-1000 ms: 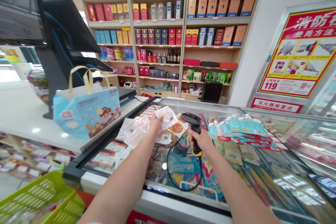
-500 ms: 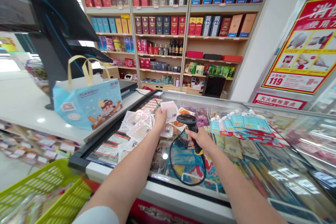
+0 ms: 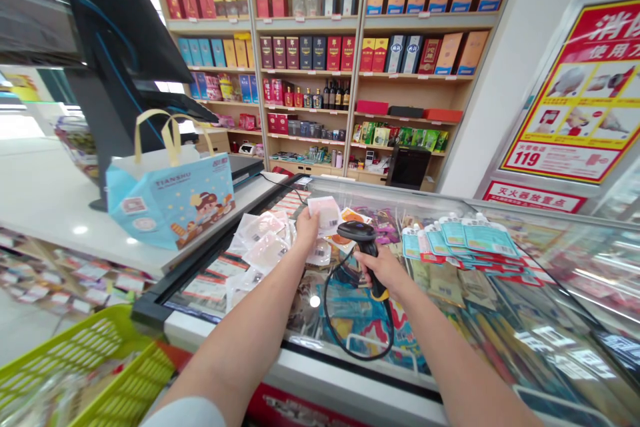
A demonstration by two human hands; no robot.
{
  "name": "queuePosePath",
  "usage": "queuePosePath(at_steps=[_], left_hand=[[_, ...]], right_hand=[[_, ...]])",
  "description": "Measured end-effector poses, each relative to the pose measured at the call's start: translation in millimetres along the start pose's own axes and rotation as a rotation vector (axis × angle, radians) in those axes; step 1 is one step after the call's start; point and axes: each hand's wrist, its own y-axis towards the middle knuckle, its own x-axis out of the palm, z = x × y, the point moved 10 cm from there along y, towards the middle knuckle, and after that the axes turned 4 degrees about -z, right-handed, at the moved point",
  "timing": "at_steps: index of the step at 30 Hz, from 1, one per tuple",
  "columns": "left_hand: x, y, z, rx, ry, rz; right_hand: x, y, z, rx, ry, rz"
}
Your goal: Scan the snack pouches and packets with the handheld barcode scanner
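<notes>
My left hand (image 3: 307, 225) pinches the edge of a clear-and-white flat packet (image 3: 326, 215) with a barcode on it, held up over the glass top. My right hand (image 3: 381, 265) is wrapped round the grip of a black barcode scanner (image 3: 357, 232), whose head points toward that packet. The scanner's black cable (image 3: 326, 307) loops down over the glass. To the left of my left hand lies a loose pile of similar flat packets (image 3: 265, 250). Behind the scanner rests an orange-and-white packet (image 3: 350, 219), partly covered.
Blue-and-white spouted pouches (image 3: 463, 237) lie stacked at right on the glass freezer top (image 3: 430, 197). A light-blue carrier bag (image 3: 170, 197) stands on the white counter (image 3: 55, 213) near a black monitor (image 3: 130, 20). A yellow-green basket (image 3: 95, 340) sits low at left. Shelves of boxes line the back.
The view has shifted very slightly. Both hands keep their grips, with the packet and scanner in nearly the same place.
</notes>
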Motion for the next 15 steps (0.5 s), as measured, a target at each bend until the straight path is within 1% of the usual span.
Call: queuePosePath(at_steps=[5, 10, 13, 15], left_hand=[[-1.6, -2, -3, -0.058, -0.077, 0.033], [2.5, -4, -6, -0.114, -0.105, 0.032], [13.8, -12, -13, -0.195, -0.146, 0.014], [29.3, -22, -16, -0.248, -0.205, -0.02]], right_hand=[[2, 0, 0, -0.01, 0.015, -0.014], [-1, 5, 3, -0.01, 0.04, 0.011], [-8, 5, 2, 0.027, 0.076, 0.026], [-17, 0, -3, 0.034, 0.1, 0.039]])
